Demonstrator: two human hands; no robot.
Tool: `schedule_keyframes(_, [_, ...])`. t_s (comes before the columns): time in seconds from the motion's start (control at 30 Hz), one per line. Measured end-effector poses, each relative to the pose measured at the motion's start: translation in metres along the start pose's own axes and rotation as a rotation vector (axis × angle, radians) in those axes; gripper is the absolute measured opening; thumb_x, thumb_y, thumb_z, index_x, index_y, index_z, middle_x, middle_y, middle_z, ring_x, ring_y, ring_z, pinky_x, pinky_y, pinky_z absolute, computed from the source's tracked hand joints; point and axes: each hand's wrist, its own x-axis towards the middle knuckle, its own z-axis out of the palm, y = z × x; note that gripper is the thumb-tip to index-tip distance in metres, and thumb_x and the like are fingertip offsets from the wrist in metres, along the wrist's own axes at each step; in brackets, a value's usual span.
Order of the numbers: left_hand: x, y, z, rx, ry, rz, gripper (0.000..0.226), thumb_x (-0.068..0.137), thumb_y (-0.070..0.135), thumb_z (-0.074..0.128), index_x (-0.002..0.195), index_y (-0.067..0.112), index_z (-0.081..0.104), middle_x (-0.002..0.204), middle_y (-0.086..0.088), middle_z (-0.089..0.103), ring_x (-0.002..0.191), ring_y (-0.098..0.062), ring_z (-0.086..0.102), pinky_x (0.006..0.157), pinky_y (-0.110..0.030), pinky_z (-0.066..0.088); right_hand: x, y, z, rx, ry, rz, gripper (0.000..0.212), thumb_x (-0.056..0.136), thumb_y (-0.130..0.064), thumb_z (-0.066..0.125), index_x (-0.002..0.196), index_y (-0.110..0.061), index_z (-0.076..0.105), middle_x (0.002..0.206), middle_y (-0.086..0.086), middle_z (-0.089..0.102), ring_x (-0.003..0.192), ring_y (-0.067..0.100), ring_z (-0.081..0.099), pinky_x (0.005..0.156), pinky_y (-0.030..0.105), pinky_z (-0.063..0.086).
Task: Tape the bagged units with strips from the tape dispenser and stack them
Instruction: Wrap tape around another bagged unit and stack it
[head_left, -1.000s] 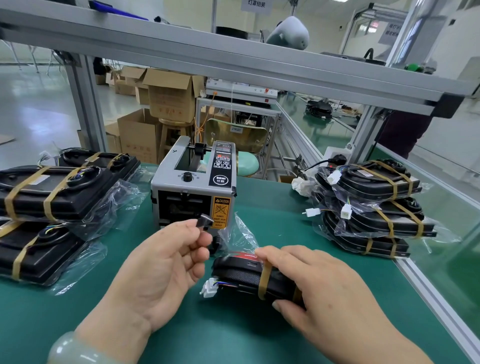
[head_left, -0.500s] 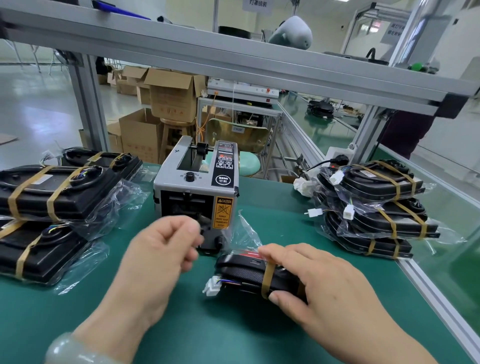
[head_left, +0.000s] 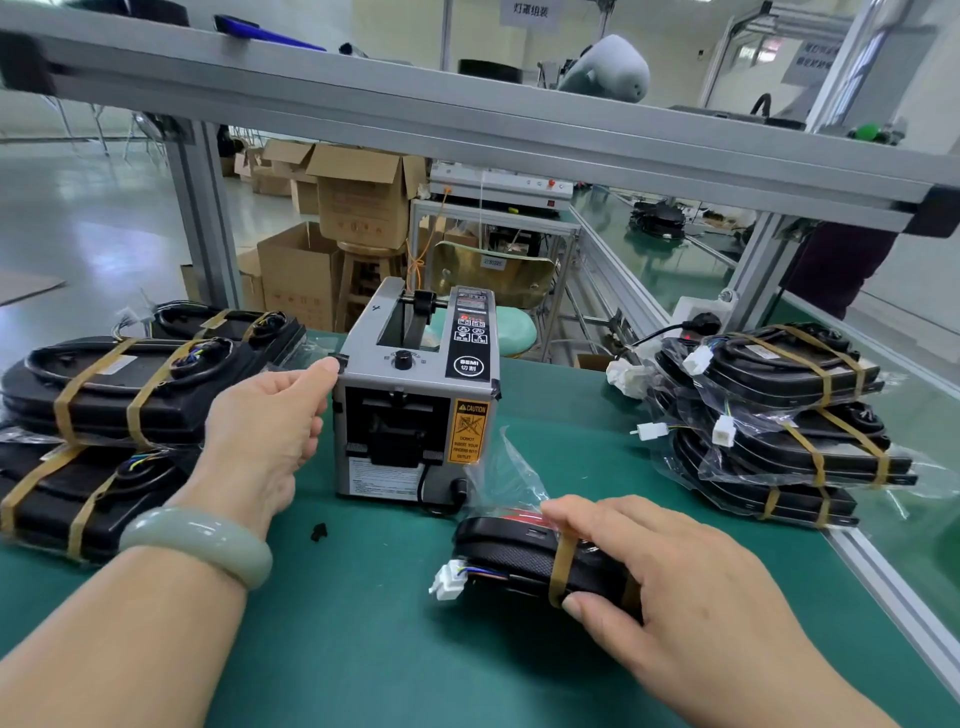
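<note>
A black bagged unit lies on the green mat in front of me, with a brown tape strip around it and a white connector sticking out on its left. My right hand grips this unit from above, thumb on its near edge. The grey tape dispenser stands just behind it. My left hand rests against the dispenser's left side, thumb at its top left corner, holding nothing. Taped units are stacked at the left and at the right.
A small black scrap lies on the mat near my left wrist. An aluminium frame rail crosses overhead, and the bench's metal edge runs along the right. Cardboard boxes and a stool stand behind the bench.
My left hand let go of the small black piece it pinched, which now lies on the mat, and moved up to the dispenser's left side. My right hand stayed on the unit.
</note>
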Motion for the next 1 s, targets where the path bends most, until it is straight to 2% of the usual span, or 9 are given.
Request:
schedule_keyframes(0.17, [-0.004,-0.003,-0.006,0.026,0.021,-0.066,0.023,0.086,0.037,0.065,0.073,0.019,0.058,0.062,0.003,0.055,0.046,-0.007,0.042,0.037,-0.015,0.035,0.001,-0.001,-0.001,0.001,0.046,0.018,0.060,0.063,-0.052,0.058,0.121,-0.047,0.044,0.092,-0.028,0.061,0.074,0.006,0.062,0.057,0.020,0.043])
schedule_keyframes(0.23, [-0.012,-0.011,-0.004,-0.002,0.036,-0.100,0.023,0.088,0.032,0.061,0.070,0.019,0.057,0.057,0.005,0.054,0.040,-0.004,0.041,0.036,-0.015,0.033,0.000,-0.002,-0.001,-0.007,0.058,0.016,0.059,0.062,-0.052,0.058,0.119,-0.046,0.046,0.091,-0.028,0.061,0.073,0.005,0.062,0.055,0.020,0.045])
schedule_keyframes(0.3, [-0.024,-0.021,0.001,-0.019,-0.018,-0.120,0.021,0.088,0.026,0.063,0.069,0.018,0.059,0.050,0.008,0.056,0.037,-0.003,0.040,0.035,-0.013,0.032,-0.001,-0.001,-0.001,-0.010,0.057,0.016,0.059,0.062,-0.052,0.058,0.119,-0.046,0.047,0.090,-0.028,0.061,0.072,0.005,0.062,0.055,0.020,0.046])
schedule_keyframes(0.37, [-0.035,-0.028,0.008,0.000,-0.067,-0.131,0.017,0.086,0.024,0.067,0.071,0.018,0.063,0.047,0.010,0.057,0.041,-0.004,0.042,0.035,-0.014,0.034,-0.001,-0.001,-0.001,-0.010,0.057,0.016,0.059,0.063,-0.052,0.057,0.121,-0.046,0.045,0.092,-0.028,0.061,0.074,0.005,0.062,0.057,0.020,0.046])
schedule_keyframes(0.5, [-0.041,-0.028,0.018,0.030,-0.062,-0.144,0.014,0.085,0.022,0.068,0.073,0.016,0.066,0.054,0.007,0.061,0.047,-0.007,0.044,0.040,-0.017,0.037,0.000,-0.002,-0.003,-0.001,0.048,0.030,0.061,0.063,-0.051,0.058,0.122,-0.046,0.044,0.093,-0.028,0.061,0.076,0.005,0.062,0.058,0.019,0.045])
schedule_keyframes(0.8, [-0.042,-0.017,0.033,0.029,-0.003,-0.225,0.020,0.086,0.022,0.068,0.069,0.011,0.065,0.056,0.001,0.062,0.043,-0.007,0.047,0.036,-0.016,0.038,-0.001,0.003,0.002,0.053,-0.066,-0.017,0.062,0.072,-0.061,0.042,0.128,-0.060,0.017,0.114,-0.032,0.050,0.102,0.000,0.051,0.079,0.020,0.039])
schedule_keyframes(1.0, [-0.039,-0.016,0.042,0.018,0.094,-0.266,0.020,0.083,0.014,0.063,0.064,0.011,0.059,0.054,0.001,0.060,0.043,-0.009,0.045,0.043,-0.019,0.037,-0.001,0.005,0.004,0.055,-0.051,-0.022,0.061,0.076,-0.061,0.046,0.129,-0.061,0.016,0.118,-0.033,0.047,0.107,-0.002,0.048,0.082,0.018,0.036])
